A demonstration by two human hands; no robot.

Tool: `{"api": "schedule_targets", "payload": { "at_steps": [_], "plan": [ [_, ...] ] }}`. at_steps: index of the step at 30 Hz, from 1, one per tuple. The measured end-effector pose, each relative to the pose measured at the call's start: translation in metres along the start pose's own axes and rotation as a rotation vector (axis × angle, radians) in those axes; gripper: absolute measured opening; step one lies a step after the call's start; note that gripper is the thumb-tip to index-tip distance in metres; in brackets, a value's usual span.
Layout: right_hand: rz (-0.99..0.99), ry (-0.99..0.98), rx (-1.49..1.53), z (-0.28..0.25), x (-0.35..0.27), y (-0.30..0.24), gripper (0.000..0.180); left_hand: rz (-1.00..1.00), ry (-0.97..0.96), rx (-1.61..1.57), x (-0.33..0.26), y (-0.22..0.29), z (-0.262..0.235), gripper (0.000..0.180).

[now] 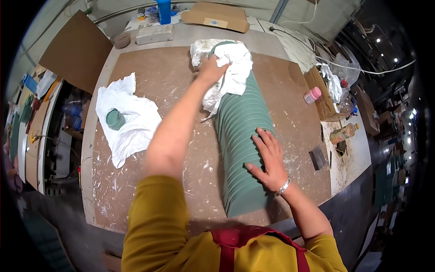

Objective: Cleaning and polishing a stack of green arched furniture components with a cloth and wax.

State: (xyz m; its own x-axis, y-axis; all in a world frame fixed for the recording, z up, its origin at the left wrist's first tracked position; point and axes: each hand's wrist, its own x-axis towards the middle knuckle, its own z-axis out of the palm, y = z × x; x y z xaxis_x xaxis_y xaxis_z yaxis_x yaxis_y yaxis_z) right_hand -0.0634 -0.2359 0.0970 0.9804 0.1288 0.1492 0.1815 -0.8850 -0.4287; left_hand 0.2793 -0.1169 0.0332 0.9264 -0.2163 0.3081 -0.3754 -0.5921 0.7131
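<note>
A long, rounded green piece with ridges across it (242, 136) lies lengthwise on the brown board. At its far end my left hand (212, 71) grips a white cloth (235, 68) draped over the piece; part of the hand is smeared by motion. More white cloth lies bunched beneath that far end. My right hand (270, 163) rests flat on the near right side of the ridged piece, fingers spread, a silver bracelet at the wrist. To the left, a small round green container (115, 119) stands on a second white cloth (131, 143).
A pink-capped bottle (312, 95), a wooden box (320, 97) of plastic and odds and ends, an amber bottle (343, 133) and a dark flat block (317, 158) sit at the right. Along the back are a cardboard box (215, 17) and a blue container (164, 12).
</note>
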Motion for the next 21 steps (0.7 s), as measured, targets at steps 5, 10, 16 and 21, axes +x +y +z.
{"api": "schedule_targets", "payload": {
  "at_steps": [5,10,16,21],
  "plan": [
    [-0.012,0.003,0.022,-0.001,0.0,0.001,0.073,0.289,-0.159,-0.308,-0.023,-0.054,-0.013,0.046],
    [-0.012,0.024,0.039,0.0,0.0,0.002,0.073,0.153,-0.236,-0.132,-0.069,-0.084,-0.031,0.048],
    [0.002,0.014,0.056,-0.001,0.0,0.002,0.072,0.017,-0.14,-0.292,-0.005,-0.011,-0.026,0.055],
    [0.006,0.008,0.049,-0.002,0.001,0.004,0.072,0.145,0.029,-0.166,-0.009,-0.018,0.005,0.067]
  ]
}}
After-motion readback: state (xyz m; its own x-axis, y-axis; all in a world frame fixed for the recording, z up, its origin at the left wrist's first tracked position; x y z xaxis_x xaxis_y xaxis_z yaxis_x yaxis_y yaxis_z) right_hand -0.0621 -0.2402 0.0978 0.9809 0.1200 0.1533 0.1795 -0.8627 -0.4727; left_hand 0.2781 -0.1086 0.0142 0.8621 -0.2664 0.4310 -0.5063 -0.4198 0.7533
